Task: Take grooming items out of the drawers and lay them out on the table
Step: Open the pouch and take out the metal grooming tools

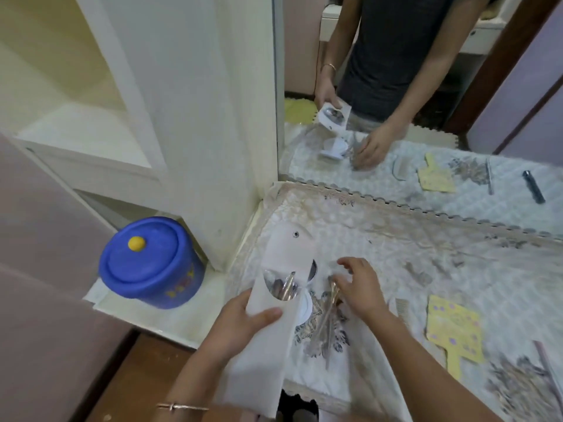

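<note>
Left hand point(243, 321) grips a tall white paper pouch point(269, 345), slim metal tools point(286, 287) upright in its cut-out | just right, the right hand point(359, 287) rests bent fingers on gold-toned metal implements point(327, 318) lying near-to-far on the lace-covered table point(426, 260); grip unclear.

pouch point(268, 336): is showing plain white, with a small dark eyelet near its top.
pouch tools point(285, 287): are gleaming silver and pale gold.
loose tools point(327, 318): are glinting gold and grey.
worktop cover point(426, 263): is showing white quilting printed with grey-brown flower sprays; a beige scalloped trim is running along the far edge.
paddle point(454, 327): near the right edge, is showing pale yellow with purple spots.
tub point(149, 269): beyond the left edge, is showing bright blue, with a yellow knob point(136, 243).
floor point(128, 382): is showing reddish brown.
</note>
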A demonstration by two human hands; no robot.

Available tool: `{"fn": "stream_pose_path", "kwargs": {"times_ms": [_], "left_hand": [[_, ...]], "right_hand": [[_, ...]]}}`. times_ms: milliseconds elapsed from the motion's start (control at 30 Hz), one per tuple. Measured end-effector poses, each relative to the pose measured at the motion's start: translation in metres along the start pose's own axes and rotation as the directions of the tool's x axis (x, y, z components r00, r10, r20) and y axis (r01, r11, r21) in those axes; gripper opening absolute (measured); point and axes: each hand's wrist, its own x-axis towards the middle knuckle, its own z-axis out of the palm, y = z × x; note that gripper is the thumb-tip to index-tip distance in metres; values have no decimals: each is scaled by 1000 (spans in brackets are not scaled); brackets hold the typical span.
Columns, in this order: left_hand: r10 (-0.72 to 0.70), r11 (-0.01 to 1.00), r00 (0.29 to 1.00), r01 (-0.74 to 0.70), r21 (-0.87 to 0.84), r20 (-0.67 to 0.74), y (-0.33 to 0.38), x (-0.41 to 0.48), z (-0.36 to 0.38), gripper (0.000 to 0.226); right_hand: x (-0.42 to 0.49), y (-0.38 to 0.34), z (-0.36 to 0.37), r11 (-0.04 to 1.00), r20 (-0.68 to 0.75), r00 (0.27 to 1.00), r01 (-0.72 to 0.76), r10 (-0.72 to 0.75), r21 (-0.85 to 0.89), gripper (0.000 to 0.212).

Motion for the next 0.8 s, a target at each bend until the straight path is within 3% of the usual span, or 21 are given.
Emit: {"fn": "stream_pose_path", "kwargs": {"times_ms": [67, 133, 300, 400, 500, 533, 633, 800], "left_hand": [[9, 1000, 1000, -9, 2, 22, 0, 2, 3, 18], [21, 1000, 998, -22, 4, 55, 3, 3, 11, 23], [48, 996, 988, -58, 64, 144, 10, 6, 31, 29], [54, 991, 981, -75, 107, 188, 10, 9, 36, 27], [73, 985, 985, -96, 145, 154, 10, 11, 37, 25], [72, 986, 990, -89, 142, 121, 9, 11, 36, 24], [47, 991, 999, -48, 129, 8, 5, 11, 29, 23], [-13, 1000, 999, 14, 11, -52, -3, 10, 17, 20]], "right_hand": [[-19, -17, -4, 981, -79, 997, 40, -26, 189, 6], [-36, -31, -5, 939, -32, 999, 12, -1, 345, 18], [-46, -29, -4, 892, -4, 996, -82, 94, 444, 14], [-38, -25, -24, 722, -30, 974, -145, 224, 677, 8], [-22, -11, -49, 506, -144, 909, -82, 391, 859, 14], [-16, -3, -55, 494, -191, 882, -54, 430, 868, 14], [-6, 26, -52, 659, -231, 857, -156, 461, 735, 12], [-10, 48, -11, 856, -101, 894, -379, 437, 352, 27]]}}
